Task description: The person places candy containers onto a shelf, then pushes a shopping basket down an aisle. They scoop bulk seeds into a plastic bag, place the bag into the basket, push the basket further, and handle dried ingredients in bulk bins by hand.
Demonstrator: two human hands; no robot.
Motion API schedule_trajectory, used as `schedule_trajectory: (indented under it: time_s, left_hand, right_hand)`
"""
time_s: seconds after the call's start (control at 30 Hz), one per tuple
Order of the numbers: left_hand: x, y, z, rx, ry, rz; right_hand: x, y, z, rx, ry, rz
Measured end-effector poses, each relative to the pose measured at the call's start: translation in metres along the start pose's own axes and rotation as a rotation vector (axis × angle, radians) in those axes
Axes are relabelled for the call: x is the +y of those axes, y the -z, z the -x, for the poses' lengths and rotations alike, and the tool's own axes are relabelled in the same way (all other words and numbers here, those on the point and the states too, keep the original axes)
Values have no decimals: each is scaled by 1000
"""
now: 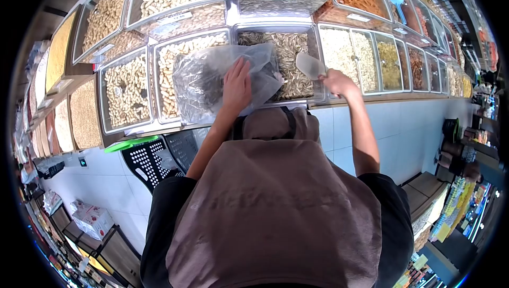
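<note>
Right grip [340, 84]: wrapped around the handle of the scoop [309, 66], blade over the seed bin [315, 45]. Left grip [238, 87]: laid on the plastic bag [195, 87] (pinching cannot be determined); bag partly overlies peanut bin [156, 81].

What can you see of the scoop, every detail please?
The scoop is pale and whitish, and looks like cloudy, slightly see-through plastic. It has a broad, rounded blade and a handle mostly hidden in the right hand, which grips it. The blade extends leftward from the hand, over the right-hand side of the seed bin. From this view I can't tell whether it touches the seeds.
</note>
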State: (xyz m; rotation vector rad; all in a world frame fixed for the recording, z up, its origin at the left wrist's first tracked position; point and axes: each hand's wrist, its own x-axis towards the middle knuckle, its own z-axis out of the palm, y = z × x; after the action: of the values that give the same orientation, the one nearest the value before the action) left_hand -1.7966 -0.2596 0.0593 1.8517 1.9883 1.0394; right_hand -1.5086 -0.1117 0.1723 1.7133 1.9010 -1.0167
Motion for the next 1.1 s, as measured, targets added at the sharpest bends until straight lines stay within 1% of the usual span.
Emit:
schedule_trajectory:
  time_s: [0.03,0.1,0.13,0.2,0.27,0.33,0.4,0.5,0.57,0.6,0.67,0.7,0.73,0.8,0.87,1.0,1.1]
  left_hand:
    - [-2,0,1,5,-10,1]
    - [-4,0,3,7,-17,-1]
    - [-3,1,2,9,-23,-23]
    - [-1,0,2,16,-17,-46]
    - [-2,0,0,1,-3,-83]
    - [-5,-2,1,-3,-9,-87]
    - [-7,-2,1,-11,-13,-96]
    - [-5,-1,-2,4,-8,-48]
    - [-2,4,-3,-3,67,48]
    - [0,7,-4,-4,69,50]
    - [5,14,-8,109,178,415]
    - [12,21,-11,106,177,417]
    - [22,30,-14,101,276,451]
    - [34,41,-22,96,376,485]
    - [41,49,-28,173,288,437]
    - [56,65,-37,151,336,430]
    - [60,68,-42,173,337,453]
  right_hand:
    - [-2,-8,-9,-4,-1,-2]
    - [-9,-23,-30,-181,-15,29]
    - [-11,-33,-39,-183,-14,31]
    - [-16,-54,-57,-138,13,-393]
    - [-26,-71,-89,-211,-19,-542]
    - [-40,-80,-101,-207,4,-584]
    - [-44,-90,-106,-142,10,-683]
    - [-26,-98,-110,-162,51,-768]
    - [-16,-99,-104,-201,51,-868]
    - [-14,-95,-96,-201,49,-867]
    - [-13,-83,-75,-214,56,-912]
    - [-11,-81,-69,-215,87,-926]
    - [-9,-79,-63,-214,84,-927]
    - [-5,-73,-54,-231,102,-898]
    - [0,-69,-43,-209,110,-888]
    - [5,-48,-16,-209,125,-872]
    - [8,-25,6,-197,158,-777]
